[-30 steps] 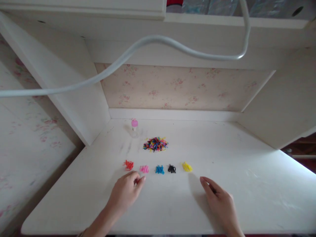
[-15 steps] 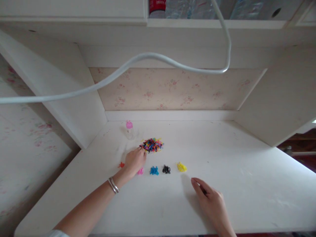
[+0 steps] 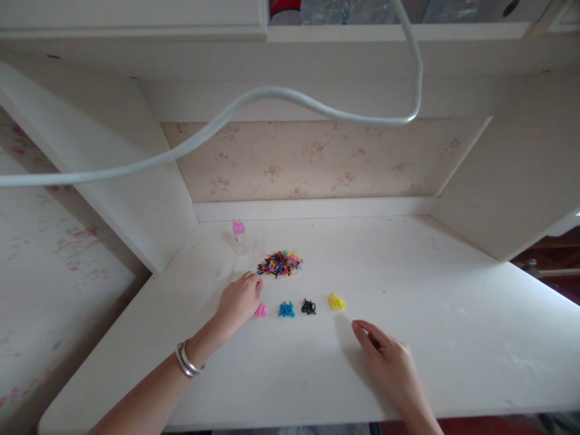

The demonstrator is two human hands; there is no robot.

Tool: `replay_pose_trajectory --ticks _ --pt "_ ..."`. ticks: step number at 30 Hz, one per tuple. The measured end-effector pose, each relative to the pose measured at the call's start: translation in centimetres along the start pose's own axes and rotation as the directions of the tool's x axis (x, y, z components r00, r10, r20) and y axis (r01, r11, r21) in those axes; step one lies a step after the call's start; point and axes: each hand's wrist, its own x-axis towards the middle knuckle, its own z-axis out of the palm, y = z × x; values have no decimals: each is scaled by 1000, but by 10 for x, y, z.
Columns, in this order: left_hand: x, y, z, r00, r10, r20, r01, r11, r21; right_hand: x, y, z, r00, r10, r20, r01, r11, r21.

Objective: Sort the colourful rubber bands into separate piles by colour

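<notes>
My left hand (image 3: 240, 297) is closed, fingertips bent down just in front of a mixed heap of small coloured rubber bands (image 3: 280, 264); anything pinched in it is hidden. Partly behind its fingers lies a small pink pile of rubber bands (image 3: 261, 310). A blue pile (image 3: 286, 309), a black pile (image 3: 309, 307) and a yellow pile (image 3: 336, 301) continue the row to the right. My right hand (image 3: 385, 356) hovers to the lower right of the yellow pile, thumb and index tips pressed together. Whatever it might hold is too small to make out.
A clear little bottle with a pink cap (image 3: 238, 235) stands behind the heap on the white desk (image 3: 430, 326). Side panels close in the desk on both sides. A white cable (image 3: 272, 92) hangs across the upper view, below a shelf with wrapped items.
My left hand has drawn back slightly left from the mixed heap and now covers the orange-red pile seen before. My right hand stays nearly in place. The view has shifted slightly.
</notes>
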Motion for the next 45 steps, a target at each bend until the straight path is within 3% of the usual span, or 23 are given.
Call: replay_pose_trajectory --ticks 5,14,18,22,27,32,36,41,45 --pt "-13 30 -2 994 113 -8 -113 990 -87 -1 -2 1 1000 7 5 -7 1000 9" --pt "-13 114 28 972 227 54 -215 961 -175 -1 -2 1 999 -37 -13 36 999 -18" --pt "-3 134 38 965 252 75 -236 956 -175 -1 -3 1 999 -44 -6 44 999 -16" --pt "1 138 39 961 264 79 -246 952 -182 -3 -6 -1 999 -33 10 33 999 -5" --pt "-5 110 22 970 240 47 -226 952 -205 -3 -8 -2 1000 -22 7 22 1000 -8" --pt "-28 54 -2 984 168 -65 -180 918 -354 -3 -5 0 999 -33 27 34 999 -38" --pt "-64 7 -1 992 58 -115 -111 835 -539 1 -12 6 999 -22 40 24 998 -52" --pt "-102 -33 21 994 -78 -78 13 782 -624 19 -58 18 980 -167 111 178 979 -99" --pt "-109 -43 31 988 -114 -101 24 769 -639 43 -109 35 937 -252 242 306 927 -218"
